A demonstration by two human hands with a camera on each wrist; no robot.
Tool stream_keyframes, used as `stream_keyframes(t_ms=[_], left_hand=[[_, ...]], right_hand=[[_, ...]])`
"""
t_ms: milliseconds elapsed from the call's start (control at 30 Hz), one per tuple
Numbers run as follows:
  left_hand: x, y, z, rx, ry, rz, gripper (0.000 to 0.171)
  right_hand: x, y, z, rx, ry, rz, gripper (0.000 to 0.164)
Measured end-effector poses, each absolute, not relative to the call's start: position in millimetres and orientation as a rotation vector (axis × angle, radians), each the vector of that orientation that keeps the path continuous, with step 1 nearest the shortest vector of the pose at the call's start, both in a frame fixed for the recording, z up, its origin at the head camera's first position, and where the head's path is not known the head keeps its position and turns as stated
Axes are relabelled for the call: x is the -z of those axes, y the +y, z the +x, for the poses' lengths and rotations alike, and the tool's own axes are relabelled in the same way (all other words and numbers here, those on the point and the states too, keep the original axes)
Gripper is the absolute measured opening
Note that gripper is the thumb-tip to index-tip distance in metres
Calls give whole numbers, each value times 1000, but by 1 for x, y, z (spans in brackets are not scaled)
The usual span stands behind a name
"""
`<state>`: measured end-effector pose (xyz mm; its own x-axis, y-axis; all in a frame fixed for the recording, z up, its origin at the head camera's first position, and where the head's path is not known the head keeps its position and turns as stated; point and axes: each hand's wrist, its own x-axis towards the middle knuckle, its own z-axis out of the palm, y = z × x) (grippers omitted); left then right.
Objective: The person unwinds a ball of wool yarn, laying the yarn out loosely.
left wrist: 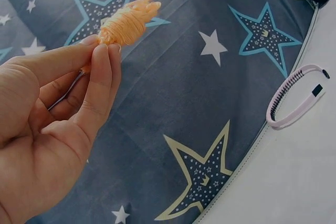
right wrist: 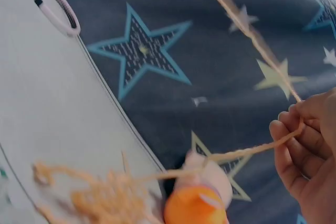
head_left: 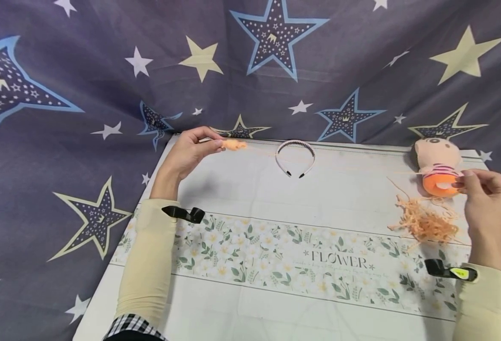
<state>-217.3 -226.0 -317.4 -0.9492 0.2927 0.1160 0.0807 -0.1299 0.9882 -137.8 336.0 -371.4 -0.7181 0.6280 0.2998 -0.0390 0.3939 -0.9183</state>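
Note:
A small wound bundle of orange yarn point(left wrist: 125, 24) is pinched between the thumb and fingertips of my left hand point(head_left: 189, 154), raised over the far left of the table. From it a yarn strand point(right wrist: 252, 35) runs across to my right hand point(head_left: 491, 201), which pinches it between thumb and fingers. Past that hand the strand drops to a loose, tangled heap of orange yarn point(head_left: 429, 222) on the table at the right. A plush doll point(head_left: 439, 156) with an orange lower body sits just behind the heap, partly overlapped by my right fingertips in the head view.
A pale pink headband point(head_left: 296, 158) with black tips lies near the table's back edge, below the strand. The white tablecloth point(head_left: 241, 189) carries a flower-printed band. A dark star-patterned curtain point(head_left: 259, 99) hangs right behind the table and along its left side.

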Motion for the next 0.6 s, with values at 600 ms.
stream_keyframes(t_ms=[600], left_hand=[[316, -233, -217, -2242, 1984, 359, 7]], right_hand=[[524, 544, -147, -1142, -2217, -591, 30]])
